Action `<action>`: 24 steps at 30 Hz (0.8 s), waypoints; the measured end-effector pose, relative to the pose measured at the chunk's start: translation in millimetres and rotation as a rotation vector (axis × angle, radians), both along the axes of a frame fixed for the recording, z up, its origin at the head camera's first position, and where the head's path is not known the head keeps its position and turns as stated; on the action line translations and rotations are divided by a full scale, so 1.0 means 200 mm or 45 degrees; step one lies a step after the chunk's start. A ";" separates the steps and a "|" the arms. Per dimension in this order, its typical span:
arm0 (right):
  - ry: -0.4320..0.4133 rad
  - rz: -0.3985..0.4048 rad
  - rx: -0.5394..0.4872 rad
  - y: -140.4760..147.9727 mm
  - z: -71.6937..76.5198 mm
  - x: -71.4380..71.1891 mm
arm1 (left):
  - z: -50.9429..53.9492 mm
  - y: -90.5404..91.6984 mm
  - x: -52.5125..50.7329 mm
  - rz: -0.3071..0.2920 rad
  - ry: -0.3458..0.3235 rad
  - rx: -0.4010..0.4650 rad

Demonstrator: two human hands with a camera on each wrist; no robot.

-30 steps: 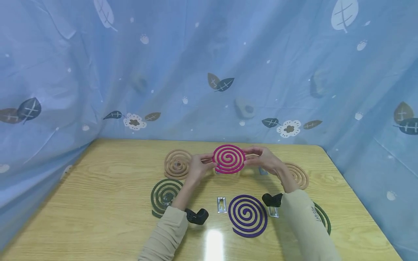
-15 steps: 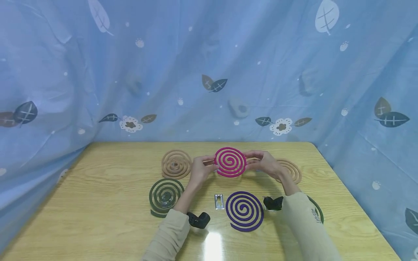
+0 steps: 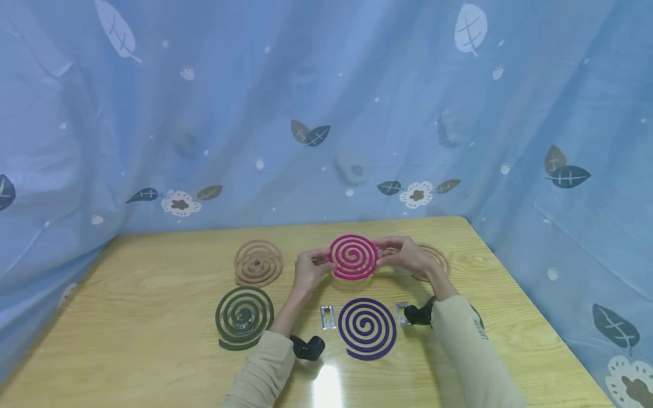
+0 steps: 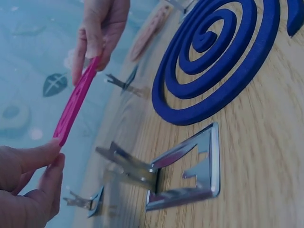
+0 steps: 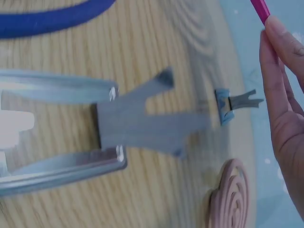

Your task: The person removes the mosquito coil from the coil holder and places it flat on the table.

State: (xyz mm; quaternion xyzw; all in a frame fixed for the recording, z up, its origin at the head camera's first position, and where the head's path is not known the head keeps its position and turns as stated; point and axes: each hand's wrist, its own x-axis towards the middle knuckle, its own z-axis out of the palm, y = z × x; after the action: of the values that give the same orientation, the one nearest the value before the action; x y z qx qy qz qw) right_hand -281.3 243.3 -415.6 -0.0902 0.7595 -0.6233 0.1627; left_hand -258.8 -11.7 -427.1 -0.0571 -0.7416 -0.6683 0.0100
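Observation:
A pink mosquito coil (image 4: 76,102) is held up above the far part of the table, between both hands. My left hand (image 3: 308,273) pinches its left edge between thumb and fingers. The opposite edge is pinched by my right hand (image 3: 410,256). In the left wrist view the coil appears edge-on, with the left hand (image 4: 31,183) below and the right hand (image 4: 105,31) above. Only a sliver of the coil (image 5: 260,9) shows in the right wrist view, at the fingertips. A purple coil (image 3: 365,324) lies flat on the table, nearer the body.
Metal coil stands (image 4: 214,161) with raised prongs stand beside the purple coil and farther back. To the left lie a green coil (image 3: 220,320) and a tan coil (image 3: 238,263). Another tan coil (image 3: 445,263) is partly behind the right hand. A blue patterned curtain (image 3: 245,113) hangs behind.
The head view has turned rightward, so the table and coils sit farther left in the frame. Both hands keep their hold on the raised pink mosquito coil.

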 end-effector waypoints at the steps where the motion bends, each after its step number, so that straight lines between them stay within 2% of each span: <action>1: -0.001 0.004 -0.004 0.01 -0.01 0.00 | -0.01 0.01 0.00 0.004 -0.009 -0.004; 6: 0.012 0.049 -0.041 0.04 -0.04 -0.01 | -0.02 0.05 -0.02 0.020 -0.019 -0.002; 12: -0.005 0.007 -0.057 0.06 -0.03 -0.01 | -0.02 0.08 -0.04 -0.015 -0.015 -0.010; 18: -0.016 -0.005 -0.048 0.07 -0.03 -0.02 | -0.02 0.10 -0.04 0.004 0.058 -0.052; 24: -0.016 0.001 -0.042 0.06 -0.05 -0.05 | -0.03 0.09 -0.06 0.032 0.035 -0.064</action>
State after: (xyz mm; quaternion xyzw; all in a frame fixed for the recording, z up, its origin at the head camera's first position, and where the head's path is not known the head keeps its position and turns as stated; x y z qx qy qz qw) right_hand -291.8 255.4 -425.2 -0.0891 0.7481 -0.6363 0.1663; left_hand -270.3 6.1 -432.5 -0.0572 -0.7586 -0.6485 0.0273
